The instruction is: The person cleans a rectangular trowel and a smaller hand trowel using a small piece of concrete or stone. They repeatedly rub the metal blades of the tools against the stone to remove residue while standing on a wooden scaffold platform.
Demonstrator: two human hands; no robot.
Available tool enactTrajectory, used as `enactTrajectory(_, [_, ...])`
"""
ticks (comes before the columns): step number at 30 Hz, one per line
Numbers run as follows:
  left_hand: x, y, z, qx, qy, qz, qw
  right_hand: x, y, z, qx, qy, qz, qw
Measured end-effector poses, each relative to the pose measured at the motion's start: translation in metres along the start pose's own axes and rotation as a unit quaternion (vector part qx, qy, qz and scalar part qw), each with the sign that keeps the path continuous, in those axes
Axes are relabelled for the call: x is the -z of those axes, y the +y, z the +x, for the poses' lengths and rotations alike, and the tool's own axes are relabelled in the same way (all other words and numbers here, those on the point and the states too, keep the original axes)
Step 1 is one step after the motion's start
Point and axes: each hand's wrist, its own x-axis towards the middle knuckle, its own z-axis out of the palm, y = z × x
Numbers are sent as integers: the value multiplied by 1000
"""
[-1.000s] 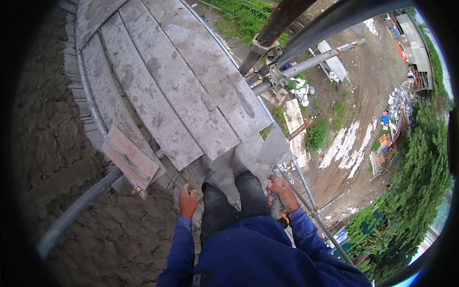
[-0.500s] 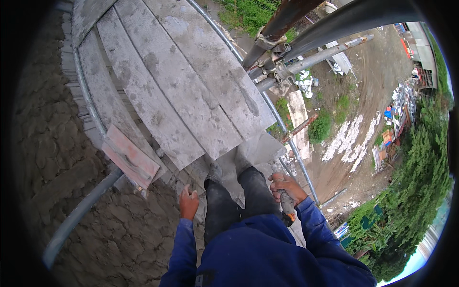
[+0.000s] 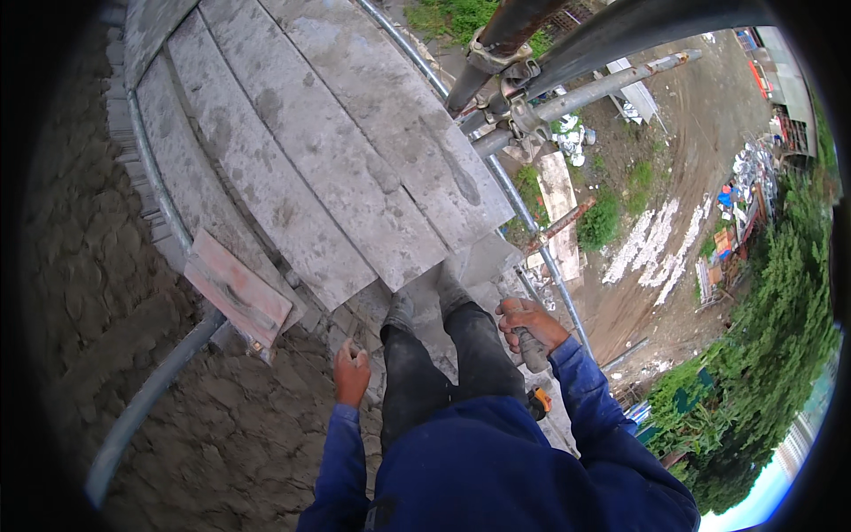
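Observation:
My right hand (image 3: pixel 534 323) is wrapped round a grey, dirt-caked, cylindrical handle (image 3: pixel 533 354) beside my right thigh. The rest of that tool is hidden, so its kind cannot be told. My left hand (image 3: pixel 352 373) hangs by my left thigh with its fingers curled in and nothing visible in them. Ahead of it, a worn pinkish rectangular float (image 3: pixel 238 288) rests at the planks' left edge, over a scaffold pipe. An orange and black item (image 3: pixel 539 401) sits at my right hip. My dusty boots stand at the near ends of grey planks (image 3: pixel 310 160).
A rough wet-mortar wall (image 3: pixel 133 372) runs along my left, with a pipe (image 3: pixel 151 403) before it. Scaffold tubes and clamps (image 3: pixel 523 115) rise at upper right. Past the guard pipe (image 3: pixel 560 282) the ground lies far below. Gaps show between the planks.
My right hand has shifted slightly, and the gap between the grey handle and the orange item at my hip has widened. My left fingers have curled in more. The view has tilted a little.

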Motion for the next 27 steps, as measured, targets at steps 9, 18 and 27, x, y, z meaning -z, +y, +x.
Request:
enactTrajectory(9, [1,9,3,-7,-14,10,1000,15,1,16,9,-23,-13,1000])
enactTrajectory(18, [10,35,13,-56,20,27,998,23,-12,66,-4,5,-44,999])
enactTrajectory(27, [6,45,13,-62,8,46,997,30,-8,62,13,0,-44,999])
